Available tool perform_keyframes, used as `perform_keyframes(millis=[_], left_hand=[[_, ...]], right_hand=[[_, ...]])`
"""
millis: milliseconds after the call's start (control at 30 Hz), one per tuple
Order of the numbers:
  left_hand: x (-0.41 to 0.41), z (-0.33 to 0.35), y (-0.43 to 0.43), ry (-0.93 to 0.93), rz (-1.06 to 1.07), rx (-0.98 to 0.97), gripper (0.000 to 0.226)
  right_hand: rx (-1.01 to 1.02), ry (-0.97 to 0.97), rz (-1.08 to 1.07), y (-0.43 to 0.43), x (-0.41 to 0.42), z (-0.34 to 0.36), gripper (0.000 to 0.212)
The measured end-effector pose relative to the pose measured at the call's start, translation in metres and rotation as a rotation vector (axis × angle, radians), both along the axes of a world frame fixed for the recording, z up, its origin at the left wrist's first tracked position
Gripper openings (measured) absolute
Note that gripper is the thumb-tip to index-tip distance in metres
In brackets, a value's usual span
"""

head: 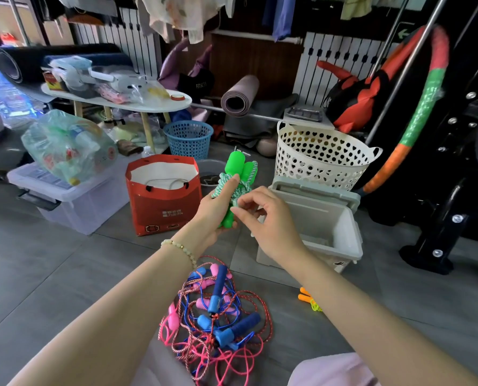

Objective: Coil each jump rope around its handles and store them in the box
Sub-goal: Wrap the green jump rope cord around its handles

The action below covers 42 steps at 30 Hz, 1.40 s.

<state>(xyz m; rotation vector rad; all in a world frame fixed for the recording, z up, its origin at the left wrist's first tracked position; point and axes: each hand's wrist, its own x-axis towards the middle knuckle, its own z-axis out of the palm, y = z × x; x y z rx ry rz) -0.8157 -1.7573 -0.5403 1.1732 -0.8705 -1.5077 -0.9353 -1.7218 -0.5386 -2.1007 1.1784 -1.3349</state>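
Observation:
My left hand [214, 211] grips a green jump rope [236, 174] by its two handles, held upright, with green-and-white cord wound around their middle. My right hand [262, 215] is beside it, fingertips pinching the cord at the wrap. Just right of the hands stands the open grey box [351, 240], its lid [315, 190] tipped back. On the floor in front of me lies a tangled pile of pink and blue jump ropes [218, 316]. An orange-handled rope [307, 299] lies partly hidden behind my right forearm.
A red paper bag [162, 207] stands left of the hands, a clear lidded bin [73, 201] further left. A white perforated basket [321, 160] sits behind the box, a blue basket [189, 137] and a small grey bowl [210, 169] beyond. Black gym equipment [440, 204] fills the right.

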Motion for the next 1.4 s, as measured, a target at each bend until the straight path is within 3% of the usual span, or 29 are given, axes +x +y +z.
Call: perform_keyframes(millis=[67, 167, 233, 367, 433, 533, 600, 667, 800, 867, 933, 1000, 1200, 1400], left_hand=[[0.000, 0.001, 0.002, -0.076, -0.027, -0.076, 0.041], [0.001, 0.003, 0.006, -0.108, -0.129, -0.085, 0.061], [0.003, 0.001, 0.008, -0.167, -0.147, -0.103, 0.052], [0.000, -0.013, 0.006, -0.300, -0.186, -0.198, 0.041], [-0.003, -0.019, 0.003, -0.406, -0.182, -0.337, 0.032], [-0.007, -0.032, -0.005, -0.637, -0.221, -0.581, 0.030], [-0.011, -0.041, -0.008, -0.796, -0.290, -0.628, 0.045], [-0.018, -0.042, -0.006, -0.970, -0.331, -0.641, 0.053], [-0.037, -0.043, -0.008, -0.919, -0.286, -0.731, 0.072], [-0.050, -0.049, -0.012, -0.767, -0.263, -0.666, 0.070], [-0.065, -0.054, -0.015, -0.562, -0.234, -0.478, 0.049], [-0.073, -0.063, -0.023, -0.507, -0.201, -0.340, 0.026], [-0.070, -0.128, -0.053, -0.982, -0.380, -0.219, 0.032], [-0.081, -0.214, -0.051, -1.144, -0.511, -0.098, 0.037]], right_hand=[[0.071, -0.005, -0.026, -0.003, -0.001, 0.001, 0.005], [0.438, -0.197, 0.061, -0.007, -0.016, 0.009, 0.014], [0.606, -0.267, 0.084, -0.009, -0.034, 0.013, 0.024], [0.685, -0.410, -0.047, -0.013, -0.060, 0.014, 0.027], [0.796, -0.536, -0.097, -0.015, -0.066, 0.010, 0.033], [1.001, -0.639, -0.019, -0.017, -0.075, 0.005, 0.060], [1.026, -0.576, -0.020, -0.018, -0.081, -0.002, 0.059], [0.992, -0.556, -0.081, -0.018, -0.088, -0.010, 0.042], [0.906, -0.691, -0.175, -0.018, -0.108, -0.023, 0.037], [0.834, -0.752, -0.194, -0.019, -0.120, -0.028, 0.020], [0.775, -0.820, -0.238, -0.023, -0.136, -0.033, 0.014], [0.720, -0.879, -0.306, -0.029, -0.159, -0.039, 0.017], [0.797, -0.763, -0.440, -0.018, -0.252, -0.106, 0.016], [0.993, -0.965, -0.678, 0.024, -0.296, -0.246, 0.033]])
